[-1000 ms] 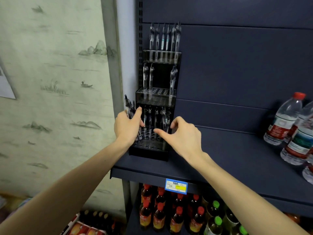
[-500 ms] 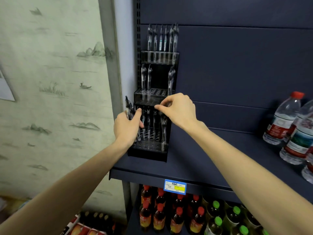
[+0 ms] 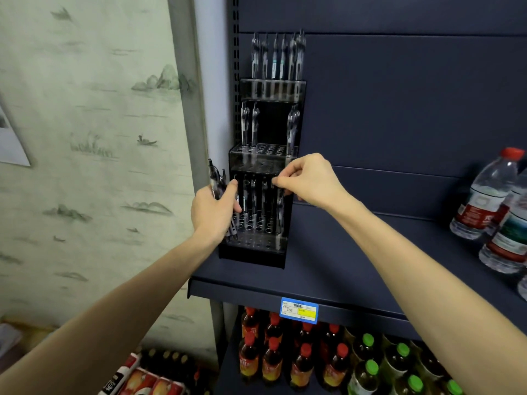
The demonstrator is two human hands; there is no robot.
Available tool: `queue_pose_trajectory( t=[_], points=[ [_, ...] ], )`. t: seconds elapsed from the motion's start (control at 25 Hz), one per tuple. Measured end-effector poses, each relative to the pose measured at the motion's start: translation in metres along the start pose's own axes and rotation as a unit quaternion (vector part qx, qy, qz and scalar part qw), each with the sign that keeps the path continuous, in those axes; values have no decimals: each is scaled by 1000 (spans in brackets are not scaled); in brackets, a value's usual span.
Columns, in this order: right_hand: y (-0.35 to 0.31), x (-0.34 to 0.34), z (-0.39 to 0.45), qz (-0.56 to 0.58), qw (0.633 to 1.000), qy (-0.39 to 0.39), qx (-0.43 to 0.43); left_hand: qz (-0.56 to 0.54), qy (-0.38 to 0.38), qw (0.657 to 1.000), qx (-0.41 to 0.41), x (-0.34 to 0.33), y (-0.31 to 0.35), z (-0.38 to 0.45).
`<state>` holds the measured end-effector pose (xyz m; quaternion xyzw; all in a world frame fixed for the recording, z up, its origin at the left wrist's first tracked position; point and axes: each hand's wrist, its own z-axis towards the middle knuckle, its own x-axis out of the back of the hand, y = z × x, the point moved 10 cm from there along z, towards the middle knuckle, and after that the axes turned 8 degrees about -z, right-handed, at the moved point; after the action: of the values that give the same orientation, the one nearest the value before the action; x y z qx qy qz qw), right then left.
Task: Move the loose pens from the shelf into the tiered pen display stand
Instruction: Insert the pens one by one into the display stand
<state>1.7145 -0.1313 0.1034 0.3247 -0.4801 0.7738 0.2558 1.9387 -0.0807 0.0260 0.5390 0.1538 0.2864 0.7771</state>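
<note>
At the stand's [image 3: 258,246] lowest tier, the right hand [image 3: 309,179] pinches what seems one pen [image 3: 280,206] for seating; the left hand [image 3: 214,210] grips spare pens [image 3: 214,178] ready beside it.

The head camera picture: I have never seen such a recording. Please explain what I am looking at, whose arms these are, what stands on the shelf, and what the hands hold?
There is no machine here. A person wears one camera on the head, looking forward and down, so the two bare arms are that person's own.

On the dark blue shelf stands a black tiered pen display stand with pens upright in its holes. Water bottles stand at the right; red-capped and green-capped drink bottles fill the shelf below.

The left hand holds a bundle of loose pens beside the stand. The right hand pinches the top of one pen standing in the lowest tier.
</note>
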Motion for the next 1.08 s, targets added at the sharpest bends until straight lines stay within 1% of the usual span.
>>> queue_pose_trajectory(
  t=[0.08, 0.16, 0.24, 0.32, 0.44, 0.52, 0.76, 0.92, 1.08],
  points=[
    [-1, 9, 6, -9, 999, 35, 1, -3, -2, 1000, 5, -2, 0, 0],
    [-6, 15, 12, -89, 994, 66, 3, -1, -3, 1000, 7, -3, 0, 0],
    [-12, 13, 18, -160, 984, 72, -2, 3, -3, 1000, 9, -5, 1, 1],
    [-19, 10, 21, -201, 977, 71, -3, -4, -5, 1000, 6, -7, 3, 1],
    [-19, 8, 19, -181, 982, 55, -4, -14, -7, 1000, 2, -7, 5, 1],
    [-14, 11, 16, -160, 985, 69, -11, -14, -6, 1000, 2, -7, 5, 1],
    [-23, 14, 15, -221, 967, 126, 3, -16, -2, 1000, 3, -7, 3, 3],
    [-27, 11, 23, -228, 969, 100, -2, -9, -3, 1000, -1, -8, 4, 1],
    [-21, 8, 23, -205, 976, 67, -25, 1, 2, 1000, -4, -6, 5, -2]
  ],
)
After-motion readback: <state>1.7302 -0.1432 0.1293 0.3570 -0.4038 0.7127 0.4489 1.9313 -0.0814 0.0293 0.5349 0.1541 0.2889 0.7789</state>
